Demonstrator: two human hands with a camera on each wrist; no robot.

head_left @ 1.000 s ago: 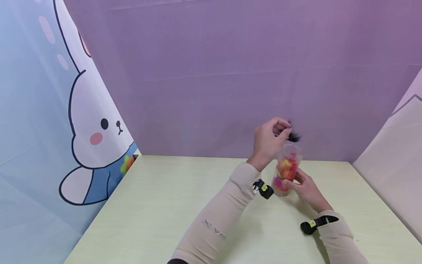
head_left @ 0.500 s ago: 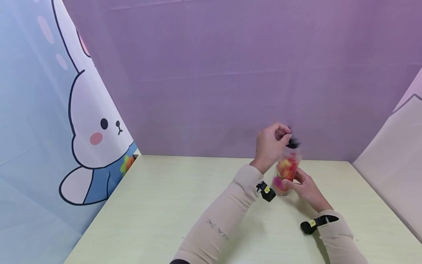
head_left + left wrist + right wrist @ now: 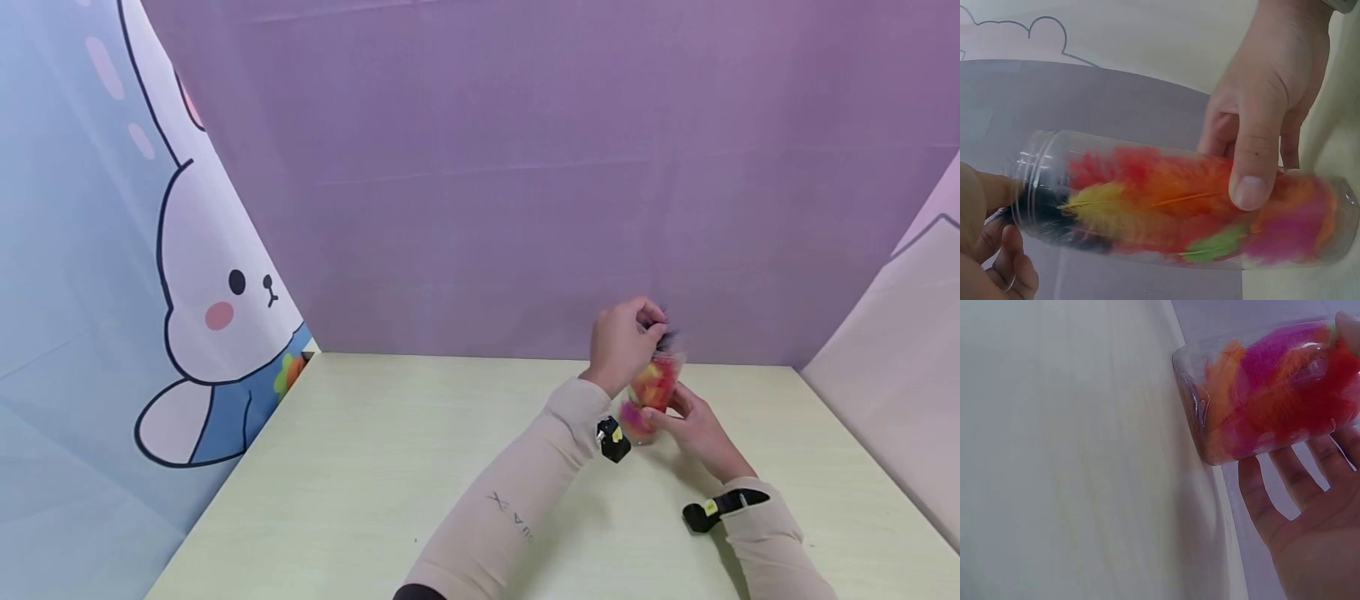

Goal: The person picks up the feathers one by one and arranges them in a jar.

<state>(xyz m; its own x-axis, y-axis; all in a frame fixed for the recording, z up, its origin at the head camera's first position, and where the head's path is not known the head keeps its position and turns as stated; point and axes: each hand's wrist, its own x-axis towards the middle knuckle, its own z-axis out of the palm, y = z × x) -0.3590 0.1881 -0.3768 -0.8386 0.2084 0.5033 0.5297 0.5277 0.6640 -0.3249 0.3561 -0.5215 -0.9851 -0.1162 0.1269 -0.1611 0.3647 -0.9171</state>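
Observation:
A clear plastic jar (image 3: 652, 387) stands on the table, packed with red, orange, yellow, green and magenta feathers (image 3: 1147, 203). My right hand (image 3: 697, 429) grips its lower part, thumb on the near side and fingers behind. At the jar's mouth, my left hand (image 3: 626, 337) pinches a black feather (image 3: 1054, 212) between thumb and fingertips. In the left wrist view, much of that black feather lies inside the jar's neck, above the coloured ones. The right wrist view shows the jar's base and the right fingers along its wall.
The pale table (image 3: 360, 467) runs back to a purple cloth wall (image 3: 480, 208). A blue curtain with a cartoon rabbit (image 3: 217, 275) hangs at left, and a whitish panel (image 3: 900, 375) borders the right side.
My left hand has come down and slightly right, taking the black feather from above the jar into its mouth. The right hand and the jar have stayed in place.

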